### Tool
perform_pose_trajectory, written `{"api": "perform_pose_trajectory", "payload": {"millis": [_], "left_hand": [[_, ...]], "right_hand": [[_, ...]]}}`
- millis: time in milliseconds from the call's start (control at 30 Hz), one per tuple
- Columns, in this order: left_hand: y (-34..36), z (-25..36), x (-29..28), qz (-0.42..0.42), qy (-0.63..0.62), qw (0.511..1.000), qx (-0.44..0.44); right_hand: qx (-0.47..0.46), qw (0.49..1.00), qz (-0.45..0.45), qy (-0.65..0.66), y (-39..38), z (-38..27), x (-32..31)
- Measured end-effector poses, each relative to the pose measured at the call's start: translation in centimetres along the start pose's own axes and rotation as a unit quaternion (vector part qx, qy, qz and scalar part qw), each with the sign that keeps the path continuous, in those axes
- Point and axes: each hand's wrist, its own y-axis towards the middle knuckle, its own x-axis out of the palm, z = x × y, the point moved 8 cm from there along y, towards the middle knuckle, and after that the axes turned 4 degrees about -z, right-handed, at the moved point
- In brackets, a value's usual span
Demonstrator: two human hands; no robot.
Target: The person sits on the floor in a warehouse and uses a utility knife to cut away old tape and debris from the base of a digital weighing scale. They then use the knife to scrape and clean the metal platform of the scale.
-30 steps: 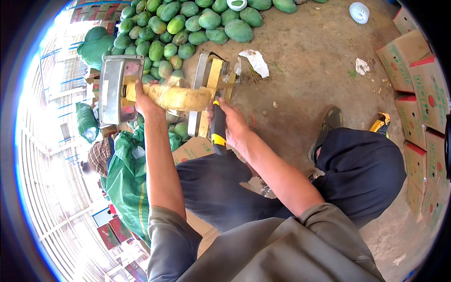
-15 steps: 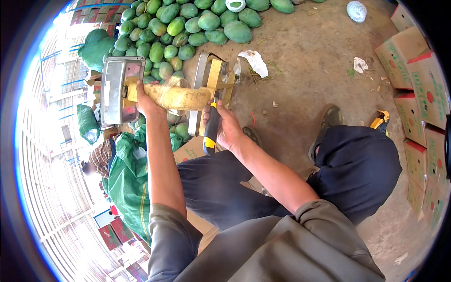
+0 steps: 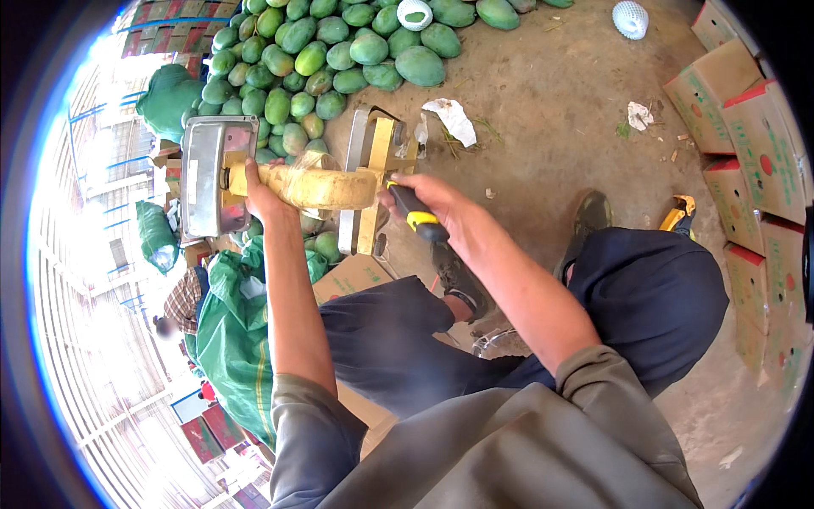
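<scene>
Since a moment ago, right hand (image 3: 441,208) slid slightly up the black-and-yellow handle (image 3: 420,216), fingers wrapped around it; left hand (image 3: 259,191) still clasping the tape-wound yellow bar (image 3: 318,187) beside the metal scale plate (image 3: 212,174). Over green mangoes (image 3: 339,51); brown cartons (image 3: 746,127) with red corners and green print stacked at right.

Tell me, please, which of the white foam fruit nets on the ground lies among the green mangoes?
The foam net at the top centre sits on the mango pile; the other foam net lies apart on bare concrete to its right.
</scene>
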Motion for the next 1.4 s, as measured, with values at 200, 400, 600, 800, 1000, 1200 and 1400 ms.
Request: {"api": "perform_pose_trajectory", "payload": {"millis": [200, 400, 600, 800, 1000, 1200, 1400], "left_hand": [[-0.5, 0.1, -0.4, -0.009, -0.004, 1.000, -0.008], [-0.7, 0.2, -0.1, -0.001, -0.002, 1.000, 0.006], [-0.6, 0.0, -0.2, 0.014, 0.005, 1.000, -0.005], [-0.9, 0.3, -0.7, 0.005, 0.010, 1.000, -0.006], [-0.8, -0.2, 0.1, 0.003, 0.015, 1.000, -0.001], [2.0, -0.2, -1.5, -0.026, 0.008, 0.999, -0.029], [3.7, -0.4, -2.0, -0.040, 0.003, 0.998, -0.040]], "right_hand": [[0.108, 0.991, -0.057, 0.049, 0.0, -0.3, -0.3], [0.136, 0.984, -0.056, 0.098, 1.0, 0.8, -0.5], [0.027, 0.988, -0.050, 0.143, 1.6, 3.1, -0.5], [-0.020, 0.972, -0.106, 0.207, 1.9, 5.8, 0.2], [-0.028, 0.966, -0.169, 0.193, 2.7, 5.4, -1.5], [-0.170, 0.969, -0.071, -0.164, 0.2, 2.5, -2.2], [-0.339, 0.778, 0.114, -0.516, -1.8, -0.3, -1.0]]}}
